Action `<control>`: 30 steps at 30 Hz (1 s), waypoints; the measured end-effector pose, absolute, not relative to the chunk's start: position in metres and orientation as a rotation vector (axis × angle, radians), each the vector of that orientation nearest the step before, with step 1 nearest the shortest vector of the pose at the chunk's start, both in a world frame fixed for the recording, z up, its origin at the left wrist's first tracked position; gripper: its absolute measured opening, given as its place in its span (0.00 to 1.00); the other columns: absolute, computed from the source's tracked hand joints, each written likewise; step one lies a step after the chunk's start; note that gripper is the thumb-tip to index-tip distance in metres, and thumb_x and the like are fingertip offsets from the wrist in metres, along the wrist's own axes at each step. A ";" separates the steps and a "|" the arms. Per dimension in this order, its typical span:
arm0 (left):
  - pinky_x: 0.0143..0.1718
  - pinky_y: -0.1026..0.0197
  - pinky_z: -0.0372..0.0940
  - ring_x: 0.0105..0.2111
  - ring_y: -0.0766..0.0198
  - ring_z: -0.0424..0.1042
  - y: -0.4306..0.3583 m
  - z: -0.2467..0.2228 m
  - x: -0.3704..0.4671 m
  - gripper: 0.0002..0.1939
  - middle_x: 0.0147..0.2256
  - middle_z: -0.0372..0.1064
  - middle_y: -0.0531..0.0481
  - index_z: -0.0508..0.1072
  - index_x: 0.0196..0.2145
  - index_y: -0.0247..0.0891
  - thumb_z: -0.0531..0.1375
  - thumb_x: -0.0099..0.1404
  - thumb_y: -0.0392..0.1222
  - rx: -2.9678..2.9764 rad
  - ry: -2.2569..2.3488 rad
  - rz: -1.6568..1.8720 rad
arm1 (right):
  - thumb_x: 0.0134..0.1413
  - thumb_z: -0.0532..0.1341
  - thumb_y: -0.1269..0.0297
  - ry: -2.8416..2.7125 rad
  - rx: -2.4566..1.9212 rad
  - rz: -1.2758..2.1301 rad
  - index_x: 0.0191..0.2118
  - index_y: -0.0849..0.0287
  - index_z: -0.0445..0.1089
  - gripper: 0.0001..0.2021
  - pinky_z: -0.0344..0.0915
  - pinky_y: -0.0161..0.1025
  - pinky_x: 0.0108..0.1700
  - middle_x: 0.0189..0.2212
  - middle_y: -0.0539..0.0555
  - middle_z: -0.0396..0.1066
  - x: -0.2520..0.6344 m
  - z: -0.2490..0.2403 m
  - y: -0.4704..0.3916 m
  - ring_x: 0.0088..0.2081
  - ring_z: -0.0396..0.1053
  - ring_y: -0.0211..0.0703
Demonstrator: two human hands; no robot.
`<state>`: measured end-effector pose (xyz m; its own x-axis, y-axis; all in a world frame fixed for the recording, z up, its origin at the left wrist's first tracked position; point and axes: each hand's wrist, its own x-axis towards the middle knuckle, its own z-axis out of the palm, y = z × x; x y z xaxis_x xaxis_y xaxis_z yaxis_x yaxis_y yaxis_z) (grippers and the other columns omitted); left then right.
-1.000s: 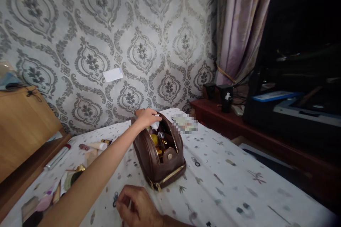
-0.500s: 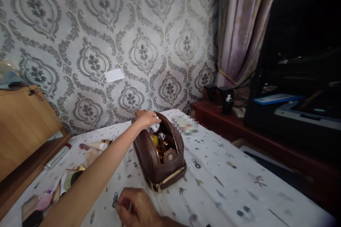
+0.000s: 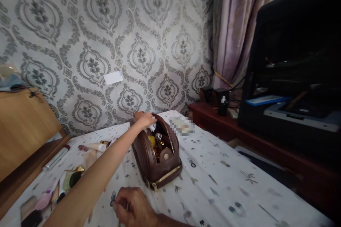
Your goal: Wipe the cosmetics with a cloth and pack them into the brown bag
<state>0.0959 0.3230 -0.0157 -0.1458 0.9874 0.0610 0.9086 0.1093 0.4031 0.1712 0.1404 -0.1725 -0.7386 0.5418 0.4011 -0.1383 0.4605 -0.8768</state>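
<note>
A brown leather toiletry bag (image 3: pixel 149 165) stands on the patterned tablecloth with its zipped top gaping. Inside it show a yellow round item (image 3: pixel 152 140) and a bottle with a clear faceted cap (image 3: pixel 158 136). My left hand (image 3: pixel 146 120) reaches over the bag's far left rim, fingers closed on a small white item (image 3: pixel 152 126) whose kind I cannot make out. Closer to me, my right hand (image 3: pixel 136 206) rests on the cloth in front of the bag. Its fingers are curled in, and I see nothing held.
Left of the bag lie several cosmetics, among them a white tube (image 3: pixel 97 147), a pink brush (image 3: pixel 44 200) and a palette (image 3: pixel 29 207). A wooden board (image 3: pixel 26 127) borders the left side. On the right are a red-brown shelf (image 3: pixel 202 113) and a large black screen (image 3: pixel 287 60).
The whole view has shifted slightly. My left hand stays at the bag's far rim with the white item, and my right hand keeps its curled pose on the cloth.
</note>
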 end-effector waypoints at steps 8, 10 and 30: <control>0.37 0.57 0.71 0.34 0.63 0.73 0.322 -0.013 0.098 0.11 0.36 0.73 0.50 0.73 0.38 0.33 0.61 0.68 0.46 1.922 2.144 0.452 | 0.48 0.58 0.68 -2.051 -0.358 1.301 0.23 0.58 0.64 0.06 0.57 0.29 0.25 0.18 0.45 0.60 0.173 -0.170 0.139 0.21 0.58 0.32; 0.37 0.56 0.71 0.35 0.63 0.74 0.321 -0.012 0.098 0.11 0.37 0.73 0.49 0.73 0.39 0.33 0.61 0.68 0.45 1.922 2.141 0.438 | 0.48 0.58 0.68 -2.050 -0.365 1.304 0.23 0.59 0.64 0.06 0.56 0.29 0.25 0.18 0.44 0.60 0.173 -0.170 0.139 0.20 0.58 0.32; 0.23 0.65 0.61 0.20 0.68 0.66 0.313 0.007 0.088 0.08 0.24 0.66 0.56 0.72 0.37 0.35 0.60 0.65 0.42 1.673 2.010 1.143 | 0.51 0.57 0.66 -2.031 -0.361 1.355 0.24 0.58 0.63 0.07 0.53 0.29 0.25 0.17 0.44 0.59 0.177 -0.167 0.136 0.20 0.56 0.32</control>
<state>0.0878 0.3133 0.0071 -0.2859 0.9224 0.2598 0.6952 0.0131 0.7187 0.1768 0.1358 -0.1672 -0.7433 0.5571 0.3703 -0.1278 0.4251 -0.8961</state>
